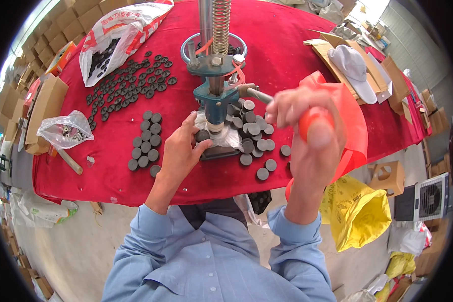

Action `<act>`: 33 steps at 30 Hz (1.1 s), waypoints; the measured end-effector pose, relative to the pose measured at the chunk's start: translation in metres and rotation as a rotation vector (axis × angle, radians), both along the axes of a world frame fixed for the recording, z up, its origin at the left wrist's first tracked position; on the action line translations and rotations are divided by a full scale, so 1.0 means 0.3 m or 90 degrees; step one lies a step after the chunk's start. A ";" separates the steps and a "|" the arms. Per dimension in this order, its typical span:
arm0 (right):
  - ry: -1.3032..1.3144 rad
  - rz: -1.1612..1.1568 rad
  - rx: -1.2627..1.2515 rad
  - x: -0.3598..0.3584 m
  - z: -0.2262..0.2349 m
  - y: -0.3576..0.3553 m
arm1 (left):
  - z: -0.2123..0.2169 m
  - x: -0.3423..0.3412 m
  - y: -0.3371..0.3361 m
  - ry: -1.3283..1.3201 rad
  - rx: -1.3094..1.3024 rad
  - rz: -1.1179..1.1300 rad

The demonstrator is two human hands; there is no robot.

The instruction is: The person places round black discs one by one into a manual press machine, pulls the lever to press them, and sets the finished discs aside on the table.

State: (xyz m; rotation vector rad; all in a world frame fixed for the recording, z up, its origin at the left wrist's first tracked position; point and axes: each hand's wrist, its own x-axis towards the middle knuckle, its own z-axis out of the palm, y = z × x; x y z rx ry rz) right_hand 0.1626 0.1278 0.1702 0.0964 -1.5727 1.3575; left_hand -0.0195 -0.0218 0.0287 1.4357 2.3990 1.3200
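A green hand press point(216, 108) with a tall coil spring point(221, 25) stands in front of me on a red cloth. My left hand point(181, 151) is closed, thumb and fingers pinching a dark round cap point(202, 135) beside the pale tip of the ram point(216, 127). Crumpled clear plastic point(231, 138) lies on the press base, under the tip. My right hand point(314, 136), smeared by motion, wraps round the orange ball knob point(316, 121) on the press lever point(259, 95). More dark caps lie in a loose heap point(251, 126) right of the base and in rows point(146, 146) on the left.
Black ring-shaped parts point(131, 85) spread at the far left, by a white-and-red bag point(118, 40). A small clear bag point(65, 130) and a wooden-handled tool point(70, 162) lie at the left edge. A cap point(350, 63) rests on cardboard boxes; a red bag point(350, 116) lies right.
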 end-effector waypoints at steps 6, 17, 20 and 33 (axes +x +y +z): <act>-0.044 0.032 -0.085 -0.055 0.099 0.022 | -0.046 -0.008 0.076 -0.022 0.076 -0.017; 0.058 -0.006 0.011 0.018 -0.106 -0.056 | -0.068 0.008 0.085 0.005 0.093 0.026; 0.089 -0.038 0.030 0.051 -0.220 -0.093 | -0.067 0.001 0.037 -0.053 0.114 0.036; 0.007 -0.052 0.037 0.078 -0.179 -0.093 | -0.063 -0.001 0.123 -0.025 0.125 -0.001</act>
